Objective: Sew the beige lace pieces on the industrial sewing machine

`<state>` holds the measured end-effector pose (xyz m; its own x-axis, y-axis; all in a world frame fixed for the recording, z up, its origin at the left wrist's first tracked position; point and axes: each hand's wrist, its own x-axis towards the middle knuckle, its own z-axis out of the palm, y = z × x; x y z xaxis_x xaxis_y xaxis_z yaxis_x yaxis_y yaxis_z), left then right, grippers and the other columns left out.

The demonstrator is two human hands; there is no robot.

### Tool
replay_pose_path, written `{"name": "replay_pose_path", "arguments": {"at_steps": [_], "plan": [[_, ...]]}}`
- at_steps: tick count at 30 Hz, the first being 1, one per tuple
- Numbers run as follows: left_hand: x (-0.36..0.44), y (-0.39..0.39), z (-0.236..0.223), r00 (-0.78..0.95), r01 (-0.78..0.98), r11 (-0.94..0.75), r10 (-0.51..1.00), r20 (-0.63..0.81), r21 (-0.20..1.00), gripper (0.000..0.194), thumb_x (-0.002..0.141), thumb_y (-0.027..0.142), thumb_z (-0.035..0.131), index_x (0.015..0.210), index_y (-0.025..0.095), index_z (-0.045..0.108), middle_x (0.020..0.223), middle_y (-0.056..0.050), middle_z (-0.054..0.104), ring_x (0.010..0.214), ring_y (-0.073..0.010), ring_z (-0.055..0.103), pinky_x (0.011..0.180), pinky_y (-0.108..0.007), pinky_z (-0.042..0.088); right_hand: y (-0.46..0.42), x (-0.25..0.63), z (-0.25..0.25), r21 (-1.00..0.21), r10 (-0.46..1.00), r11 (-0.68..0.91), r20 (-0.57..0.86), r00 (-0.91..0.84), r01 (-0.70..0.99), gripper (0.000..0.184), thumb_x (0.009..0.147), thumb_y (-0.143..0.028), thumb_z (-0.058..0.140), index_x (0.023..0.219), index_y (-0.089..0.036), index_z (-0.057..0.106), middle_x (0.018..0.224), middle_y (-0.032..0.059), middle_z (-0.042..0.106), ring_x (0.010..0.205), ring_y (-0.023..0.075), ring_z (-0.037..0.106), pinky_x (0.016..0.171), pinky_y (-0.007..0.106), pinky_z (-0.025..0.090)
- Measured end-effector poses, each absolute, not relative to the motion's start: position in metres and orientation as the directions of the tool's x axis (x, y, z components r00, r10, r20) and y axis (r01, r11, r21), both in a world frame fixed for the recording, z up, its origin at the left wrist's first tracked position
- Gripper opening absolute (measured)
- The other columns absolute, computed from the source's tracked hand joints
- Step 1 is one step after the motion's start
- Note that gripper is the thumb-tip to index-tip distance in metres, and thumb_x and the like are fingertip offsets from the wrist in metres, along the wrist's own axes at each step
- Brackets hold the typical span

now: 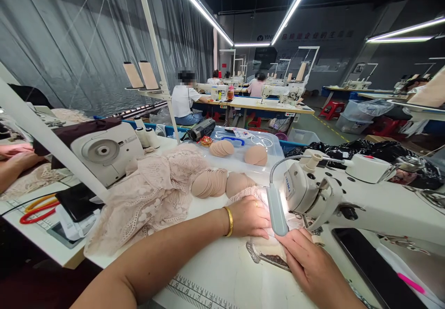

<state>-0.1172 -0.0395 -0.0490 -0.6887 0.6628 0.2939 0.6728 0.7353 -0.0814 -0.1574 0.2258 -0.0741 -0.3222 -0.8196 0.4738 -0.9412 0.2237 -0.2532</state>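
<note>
My left hand (248,216), with a gold bangle on the wrist, lies flat on a pale lace piece (267,246) under the head of a white sewing machine (347,198). My right hand (309,262) presses the near edge of the same piece on the machine bed. A small lamp (276,209) on a bent neck lights the spot between my hands. The needle is hidden behind the lamp. Stacks of beige foam cups (210,183) and a heap of pink lace (149,198) lie just beyond my left hand.
A second sewing machine (104,151) stands at left, with another person's hand (17,163) beside it. A clear plastic bin (243,149) holds more cups. Red and yellow loops (36,209) lie at left. People sew at tables (267,105) behind.
</note>
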Motion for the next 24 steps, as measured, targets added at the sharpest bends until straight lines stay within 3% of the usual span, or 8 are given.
{"name": "replay_pose_path", "arguments": {"at_steps": [12,17,19,22,24], "plan": [[-0.121,-0.045,-0.044,-0.736,0.617,0.782,0.613,0.286,-0.086,0.022,0.103,0.033,0.062,0.088,0.022,0.073,0.099,-0.004,0.077,0.106,-0.0246,0.063,0.094,-0.043,0.038,0.223,-0.156,-0.09,-0.312,-0.767,0.305,0.479,-0.426,-0.9,0.032,0.109,-0.026,0.041,0.122,-0.027,0.071,0.086,0.0051,0.063,0.073,0.0233,0.065,0.062,0.033,0.053],[-0.117,-0.038,-0.042,-0.769,0.578,0.815,0.564,0.303,-0.05,0.005,0.089,0.014,0.068,0.089,0.018,0.07,0.091,-0.006,0.074,0.087,-0.0232,0.066,0.078,-0.039,0.042,0.224,-0.153,-0.085,-0.444,-0.733,0.222,0.511,-0.449,-0.868,0.03,0.109,-0.034,0.045,0.115,-0.027,0.073,0.089,0.0057,0.068,0.075,0.0239,0.067,0.067,0.035,0.055],[-0.105,-0.034,-0.036,-0.783,0.566,0.825,0.538,0.313,-0.004,0.012,0.085,0.007,0.065,0.087,0.018,0.068,0.084,-0.005,0.072,0.079,-0.0218,0.065,0.076,-0.038,0.042,0.221,-0.143,-0.079,-0.614,-0.684,0.245,0.439,-0.582,-0.751,0.028,0.108,-0.044,0.051,0.11,-0.028,0.073,0.089,0.0044,0.07,0.072,0.023,0.066,0.066,0.034,0.052],[-0.064,-0.021,-0.029,-0.783,0.576,0.813,0.521,0.341,0.081,0.01,0.092,0.014,0.062,0.097,0.02,0.067,0.094,-0.004,0.075,0.09,-0.0218,0.069,0.084,-0.036,0.045,0.208,-0.119,-0.066,-0.921,-0.573,0.189,0.177,-0.8,-0.339,0.036,0.103,-0.06,0.057,0.114,-0.027,0.064,0.08,-0.0008,0.069,0.064,0.0197,0.059,0.06,0.031,0.045],[-0.023,-0.004,-0.03,-0.82,0.557,0.768,0.449,0.355,0.316,0.018,0.098,0.033,0.062,0.112,0.023,0.068,0.116,-0.007,0.076,0.108,-0.0235,0.068,0.098,-0.037,0.047,0.197,-0.102,-0.056,-0.986,-0.555,0.09,0.068,-0.829,-0.141,0.042,0.099,-0.065,0.061,0.116,-0.027,0.058,0.071,-0.0051,0.063,0.06,0.0178,0.053,0.059,0.029,0.042]]}}
